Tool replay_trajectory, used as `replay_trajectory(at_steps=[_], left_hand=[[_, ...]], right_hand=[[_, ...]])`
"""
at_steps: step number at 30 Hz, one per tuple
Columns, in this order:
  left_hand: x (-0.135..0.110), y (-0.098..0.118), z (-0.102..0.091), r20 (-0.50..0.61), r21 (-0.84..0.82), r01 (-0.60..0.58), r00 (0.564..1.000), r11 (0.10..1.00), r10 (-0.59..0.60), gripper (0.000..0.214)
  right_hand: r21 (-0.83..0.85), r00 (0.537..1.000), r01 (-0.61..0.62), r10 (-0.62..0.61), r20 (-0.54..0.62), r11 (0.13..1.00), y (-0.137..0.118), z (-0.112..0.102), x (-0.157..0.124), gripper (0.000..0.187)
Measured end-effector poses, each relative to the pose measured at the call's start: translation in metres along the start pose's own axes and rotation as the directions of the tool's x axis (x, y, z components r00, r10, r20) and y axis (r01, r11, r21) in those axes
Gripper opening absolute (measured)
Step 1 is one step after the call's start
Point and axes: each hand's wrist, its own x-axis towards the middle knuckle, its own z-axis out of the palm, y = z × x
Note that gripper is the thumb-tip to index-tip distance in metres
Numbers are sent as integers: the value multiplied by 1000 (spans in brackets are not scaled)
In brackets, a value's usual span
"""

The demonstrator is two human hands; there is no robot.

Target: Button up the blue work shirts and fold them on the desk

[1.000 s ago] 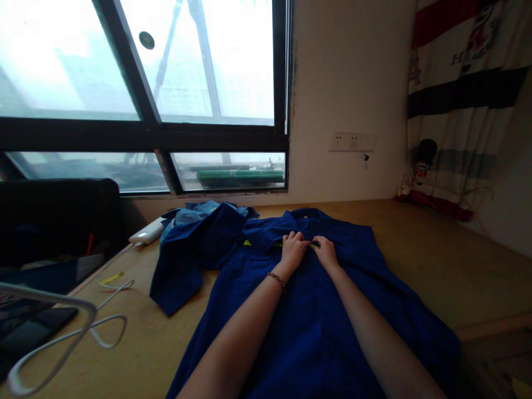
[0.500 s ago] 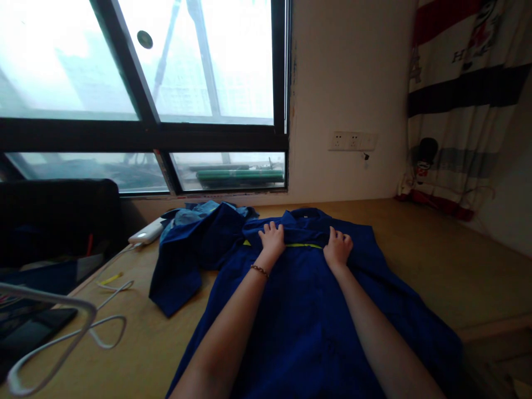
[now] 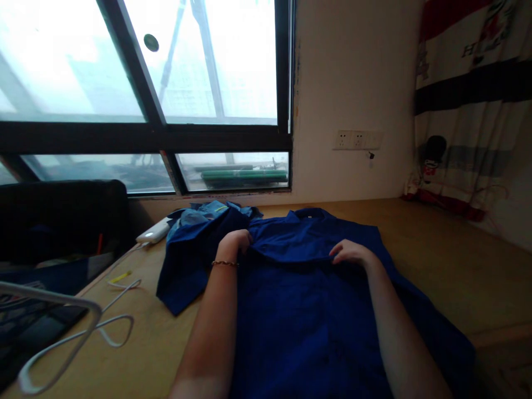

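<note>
A dark blue work jacket lies spread over the tabletop, its collar at the far end. A flap of the cloth lies across its upper part, the lower edge running from one hand to the other. At the left end of this flap, my left hand is closed on the cloth, its fingertips partly hidden. My right hand pinches the flap's lower edge on the right between thumb and fingers. One blue sleeve stretches out to the left, beside lighter blue cloth.
Left of the jacket, a white device with a lit spot sits on the wooden table. A white cable loops at the front left. A black chair back stands by the window, and a patterned curtain hangs at right.
The flap has come down toward me and now covers the yellow-green strip that showed before. My left hand has moved left, my right hand slightly right and nearer. The view has shifted a little.
</note>
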Motion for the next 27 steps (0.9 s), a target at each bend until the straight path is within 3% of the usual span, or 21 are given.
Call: replay_trajectory(at_steps=[1,2,4,6,9,11,12,15,16,17,18,19,20,21,22,23,24,27], left_hand=[[-2,-3,-4,53,-10,-41,998,999,41,59],[-3,-3,-8,86,-31,-87,992,996,89,69],[-5,5,-8,65,-88,-170,982,982,176,84],[-5,22,2,52,-111,-193,978,975,200,88],[1,53,30,55,-65,-49,997,997,53,88],[7,63,43,4,-46,59,998,997,-59,90],[9,63,45,-4,-68,46,999,997,-47,88],[10,41,30,-113,-181,-62,993,982,42,64],[8,29,21,-203,-226,-50,979,973,3,54],[6,15,12,-319,-283,1,943,959,-95,48],[2,2,3,-453,-369,69,858,927,-244,45],[-1,-12,-5,-569,-483,116,712,868,-412,44],[-4,-25,-10,-630,-613,118,523,781,-574,45],[-7,-37,-13,-618,-731,77,346,678,-706,46],[-9,-48,-15,-560,-815,24,222,579,-798,47],[-10,-58,-15,-489,-870,-17,152,492,-859,48],[-11,-66,-14,-427,-904,-29,119,426,-897,50],[-16,-78,-13,-291,-953,67,78,296,-954,51]], right_hand=[[112,991,83,-94,90,990,2,-4,-1,33],[203,983,144,-164,87,969,4,-5,0,40],[220,985,157,-137,-105,963,8,1,6,55],[71,940,-30,52,-337,997,14,16,17,69],[-107,815,-353,249,-524,930,28,39,37,82],[-157,777,-419,264,-571,894,39,46,47,81],[-172,768,-429,258,-586,887,44,47,51,80],[-190,756,-434,241,-608,881,54,45,57,77],[-190,753,-433,238,-614,881,55,45,58,76],[-189,748,-434,235,-621,881,56,44,59,75],[-189,743,-433,230,-628,881,55,45,59,73],[-190,739,-431,224,-635,882,55,45,59,71],[-191,737,-427,217,-640,884,54,46,58,69],[-192,734,-425,213,-645,885,53,46,58,68],[-192,733,-423,210,-647,885,51,47,57,67],[-192,731,-424,209,-649,885,51,48,57,66],[-192,729,-427,211,-651,884,50,48,56,65],[-189,723,-436,217,-656,880,49,48,56,63]])
